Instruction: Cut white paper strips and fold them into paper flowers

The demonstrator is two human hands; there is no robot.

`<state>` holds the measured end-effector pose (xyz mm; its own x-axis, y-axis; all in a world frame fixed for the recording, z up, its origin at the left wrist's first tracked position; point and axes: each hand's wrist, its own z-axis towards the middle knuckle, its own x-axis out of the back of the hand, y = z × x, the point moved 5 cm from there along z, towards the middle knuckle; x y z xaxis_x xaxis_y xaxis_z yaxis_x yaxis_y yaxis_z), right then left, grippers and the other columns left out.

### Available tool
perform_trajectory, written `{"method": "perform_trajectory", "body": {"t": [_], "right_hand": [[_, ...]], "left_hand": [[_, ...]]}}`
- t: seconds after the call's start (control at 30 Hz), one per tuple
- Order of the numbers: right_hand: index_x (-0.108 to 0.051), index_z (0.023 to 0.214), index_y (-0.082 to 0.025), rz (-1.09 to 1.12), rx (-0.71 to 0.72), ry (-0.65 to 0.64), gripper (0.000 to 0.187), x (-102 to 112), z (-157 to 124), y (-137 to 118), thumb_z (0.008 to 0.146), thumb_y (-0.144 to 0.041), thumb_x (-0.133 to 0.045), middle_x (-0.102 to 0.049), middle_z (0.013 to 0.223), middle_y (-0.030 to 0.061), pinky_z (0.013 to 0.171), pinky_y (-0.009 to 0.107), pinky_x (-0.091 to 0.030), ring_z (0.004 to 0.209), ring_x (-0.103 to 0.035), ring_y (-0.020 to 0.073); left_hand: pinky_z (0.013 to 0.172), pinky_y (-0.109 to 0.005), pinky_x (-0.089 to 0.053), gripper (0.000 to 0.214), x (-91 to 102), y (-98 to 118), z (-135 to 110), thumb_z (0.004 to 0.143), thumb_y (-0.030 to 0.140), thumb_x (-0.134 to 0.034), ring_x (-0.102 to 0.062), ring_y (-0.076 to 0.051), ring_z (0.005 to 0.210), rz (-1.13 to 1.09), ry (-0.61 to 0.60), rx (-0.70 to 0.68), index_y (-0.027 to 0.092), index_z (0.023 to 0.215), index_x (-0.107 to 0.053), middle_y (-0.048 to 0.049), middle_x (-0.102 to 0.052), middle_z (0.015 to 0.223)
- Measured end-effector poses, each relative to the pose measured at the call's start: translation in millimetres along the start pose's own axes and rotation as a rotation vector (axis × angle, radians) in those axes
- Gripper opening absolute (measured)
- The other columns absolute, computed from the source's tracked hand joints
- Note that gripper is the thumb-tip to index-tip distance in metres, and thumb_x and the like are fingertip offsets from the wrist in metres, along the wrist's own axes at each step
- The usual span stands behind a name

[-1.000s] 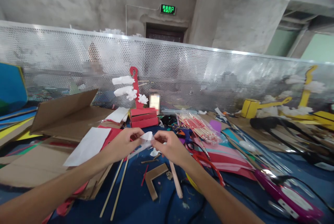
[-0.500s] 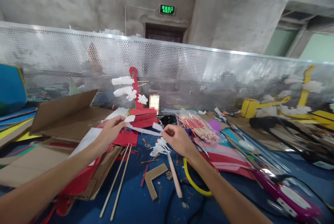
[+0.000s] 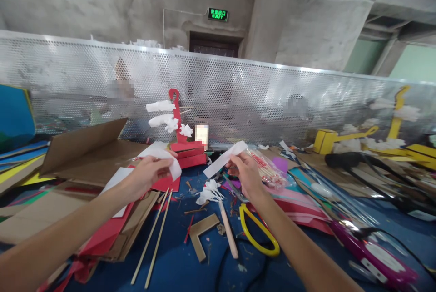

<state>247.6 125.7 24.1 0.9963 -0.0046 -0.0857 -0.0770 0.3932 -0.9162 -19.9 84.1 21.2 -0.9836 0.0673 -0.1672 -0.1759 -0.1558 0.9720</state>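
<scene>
My left hand (image 3: 147, 177) is closed on a white paper strip (image 3: 175, 169), whose end curls down past the fingertips. A second white strip (image 3: 218, 165) is pinched in my right hand (image 3: 245, 171), slanting from upper right to lower left. A gap separates the two strips. Below my right hand lie scissors with yellow handles (image 3: 259, 233). Between the hands, lower down, rests a bunch of white paper pieces on thin stems (image 3: 210, 192), beside a pale pink stick (image 3: 227, 228). Two thin wooden sticks (image 3: 153, 237) lie below my left hand.
Behind stands a red upright (image 3: 177, 117) with white paper flowers. Cardboard sheets (image 3: 85, 149) are on the left. A plastic bag of red-and-white sticks (image 3: 269, 169) and a purple tool with a cord (image 3: 374, 255) lie right. A perforated metal panel (image 3: 231, 96) closes the back.
My hands have moved apart, my right hand going rightward and up. The white paper that stretched between them is now two separate pieces, one in each hand. More of the scissors shows.
</scene>
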Motion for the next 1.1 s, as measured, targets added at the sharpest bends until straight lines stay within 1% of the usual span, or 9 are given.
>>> {"method": "perform_trajectory", "body": {"t": [0.17, 0.27, 0.37, 0.47, 0.67, 0.77, 0.83, 0.9, 1.1], "right_hand": [[-0.063, 0.078, -0.015, 0.114, -0.038, -0.073, 0.018, -13, -6, -3, 0.072, -0.032, -0.063, -0.064, 0.079, 0.0045, 0.057, 0.024, -0.048, 0.074, -0.058, 0.0170], [-0.064, 0.078, -0.014, 0.165, -0.063, -0.114, 0.017, -19, -11, -3, 0.072, -0.030, -0.063, -0.065, 0.081, 0.0063, 0.060, 0.026, -0.048, 0.079, -0.059, 0.0192], [-0.063, 0.077, -0.014, 0.212, -0.087, -0.152, 0.017, -24, -14, -1, 0.072, -0.031, -0.064, -0.066, 0.080, 0.0063, 0.064, 0.028, -0.049, 0.078, -0.060, 0.0192], [-0.062, 0.078, -0.015, 0.240, -0.114, -0.201, 0.016, -29, -17, 0, 0.071, -0.029, -0.065, -0.065, 0.078, 0.0039, 0.065, 0.028, -0.048, 0.073, -0.059, 0.0169], [-0.061, 0.083, -0.015, 0.162, -0.182, -0.422, 0.018, -48, -32, -2, 0.071, -0.027, -0.068, -0.063, 0.075, 0.0016, 0.063, 0.025, -0.047, 0.065, -0.057, 0.0124], [-0.062, 0.081, -0.015, 0.040, -0.168, -0.517, 0.014, -58, -42, -3, 0.074, -0.027, -0.065, -0.063, 0.073, 0.0009, 0.060, 0.022, -0.044, 0.063, -0.055, 0.0110], [-0.064, 0.080, -0.016, -0.074, -0.135, -0.570, 0.011, -64, -49, -3, 0.076, -0.026, -0.063, -0.062, 0.070, -0.0002, 0.055, 0.020, -0.040, 0.059, -0.053, 0.0095], [-0.064, 0.077, -0.016, -0.168, -0.103, -0.623, 0.011, -70, -55, -3, 0.077, -0.026, -0.062, -0.060, 0.066, -0.0011, 0.052, 0.019, -0.037, 0.056, -0.051, 0.0090], [-0.065, 0.081, -0.016, -0.242, -0.062, -0.671, 0.011, -71, -57, -4, 0.076, -0.026, -0.063, -0.063, 0.070, 0.0003, 0.056, 0.020, -0.041, 0.061, -0.055, 0.0105]], "left_hand": [[0.060, -0.022, -0.044, 0.023, -36.2, -9, -29, 0.072, 0.032, -0.070, -0.058, -0.013, 0.065, 0.299, -0.484, 0.246, 0.016, 0.087, -0.064, -0.0024, -0.065, 0.074], [0.058, -0.019, -0.042, 0.021, -38.4, -13, -36, 0.073, 0.035, -0.069, -0.056, -0.011, 0.065, 0.353, -0.596, 0.343, 0.017, 0.083, -0.064, -0.0008, -0.063, 0.073], [0.057, -0.020, -0.042, 0.025, -25.8, -24, -30, 0.072, 0.040, -0.069, -0.055, -0.011, 0.064, 0.443, -0.535, 0.381, 0.018, 0.081, -0.061, 0.0014, -0.057, 0.070], [0.051, -0.022, -0.038, 0.028, -14.4, -39, -20, 0.074, 0.042, -0.063, -0.051, -0.011, 0.055, 0.652, -0.553, 0.304, 0.017, 0.086, -0.059, 0.0025, -0.054, 0.065], [0.056, -0.025, -0.040, 0.053, -7.1, -30, -9, 0.076, 0.048, -0.060, -0.053, -0.014, 0.062, 0.907, -0.405, -0.008, 0.020, 0.118, -0.045, -0.0012, -0.059, 0.082], [0.066, -0.028, -0.044, 0.058, -18.0, -7, -14, 0.077, 0.048, -0.060, -0.056, -0.017, 0.076, 0.802, -0.324, -0.099, 0.021, 0.126, -0.042, -0.0071, -0.059, 0.103], [0.073, -0.029, -0.045, 0.056, -30.7, 3, -20, 0.078, 0.045, -0.060, -0.057, -0.020, 0.089, 0.620, -0.367, -0.117, 0.021, 0.126, -0.043, -0.0092, -0.058, 0.110], [0.072, -0.028, -0.045, 0.053, -40.6, 10, -24, 0.077, 0.041, -0.061, -0.058, -0.020, 0.088, 0.535, -0.393, -0.138, 0.022, 0.123, -0.045, -0.0077, -0.060, 0.103], [0.056, -0.023, -0.039, 0.027, -38.5, 19, -22, 0.076, 0.038, -0.061, -0.050, -0.012, 0.058, 0.608, -0.233, -0.171, 0.019, 0.096, -0.059, 0.0021, -0.056, 0.069]]}}
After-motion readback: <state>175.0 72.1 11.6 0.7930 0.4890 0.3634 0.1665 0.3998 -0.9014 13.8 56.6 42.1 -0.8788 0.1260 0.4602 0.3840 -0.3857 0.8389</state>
